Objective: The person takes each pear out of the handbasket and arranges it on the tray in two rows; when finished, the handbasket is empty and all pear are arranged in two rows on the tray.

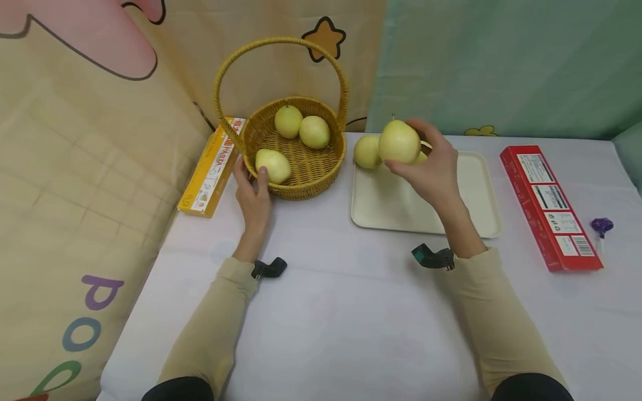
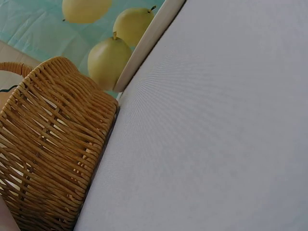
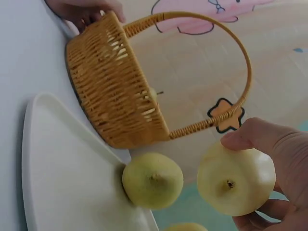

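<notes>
My right hand (image 1: 435, 167) grips a pale yellow pear (image 1: 399, 142) between thumb and fingers, raised over the cream tray (image 1: 401, 209). Beneath it, one pear (image 3: 153, 180) sits at the tray's far left corner. Another pear (image 2: 134, 25) stands beside that one, mostly hidden behind the held pear in the head view. My left hand (image 1: 254, 201) holds the near left rim of the wicker basket (image 1: 301, 192), thumb over the edge and fingers outside. Three pears lie in the basket: two toward the back and one pear (image 1: 273, 166) close to my left thumb.
The basket's tall arched handle (image 1: 281, 40) stands upright. A yellow pasta box (image 1: 210, 172) lies left of the basket. Right of the tray lie a red box (image 1: 551, 209) and a purple-wrapped lollipop (image 1: 602, 225). Printed curtains (image 1: 476, 67) hang behind the white table.
</notes>
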The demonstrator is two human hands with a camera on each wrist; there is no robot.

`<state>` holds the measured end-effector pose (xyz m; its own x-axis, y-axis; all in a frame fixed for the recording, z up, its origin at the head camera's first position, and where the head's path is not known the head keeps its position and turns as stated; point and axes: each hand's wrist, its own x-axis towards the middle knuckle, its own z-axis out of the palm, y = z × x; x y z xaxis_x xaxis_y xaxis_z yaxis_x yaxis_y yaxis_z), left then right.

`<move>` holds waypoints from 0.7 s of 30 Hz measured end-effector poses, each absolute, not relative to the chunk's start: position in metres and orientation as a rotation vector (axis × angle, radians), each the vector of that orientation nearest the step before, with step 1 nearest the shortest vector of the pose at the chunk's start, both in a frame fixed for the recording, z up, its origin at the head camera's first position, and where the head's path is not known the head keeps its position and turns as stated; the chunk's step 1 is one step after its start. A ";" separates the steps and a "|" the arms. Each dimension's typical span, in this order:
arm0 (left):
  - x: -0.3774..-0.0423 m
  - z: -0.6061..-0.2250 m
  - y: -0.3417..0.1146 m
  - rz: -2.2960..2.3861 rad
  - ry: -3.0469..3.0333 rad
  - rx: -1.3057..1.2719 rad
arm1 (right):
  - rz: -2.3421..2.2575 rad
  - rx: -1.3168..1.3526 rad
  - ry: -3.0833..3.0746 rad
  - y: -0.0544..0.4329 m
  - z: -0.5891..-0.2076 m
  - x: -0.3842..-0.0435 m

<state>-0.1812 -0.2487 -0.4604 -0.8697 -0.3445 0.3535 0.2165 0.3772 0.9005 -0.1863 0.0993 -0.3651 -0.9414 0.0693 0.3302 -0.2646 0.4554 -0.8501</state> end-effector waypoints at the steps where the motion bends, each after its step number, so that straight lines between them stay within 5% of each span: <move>1: -0.181 -0.460 -0.249 -1.510 -2.151 0.109 | 1.463 0.141 -2.396 0.105 -0.366 -0.185; 21: -0.180 -0.460 -0.247 -1.551 -2.131 0.120 | 1.262 -0.549 -2.497 0.201 -0.411 -0.196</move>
<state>-0.1798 -0.2468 -0.4596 -0.8721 -0.3524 0.3396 0.2149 0.3476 0.9127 -0.1964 0.2005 -0.4112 -0.8856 0.4568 0.0841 0.2033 0.5439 -0.8141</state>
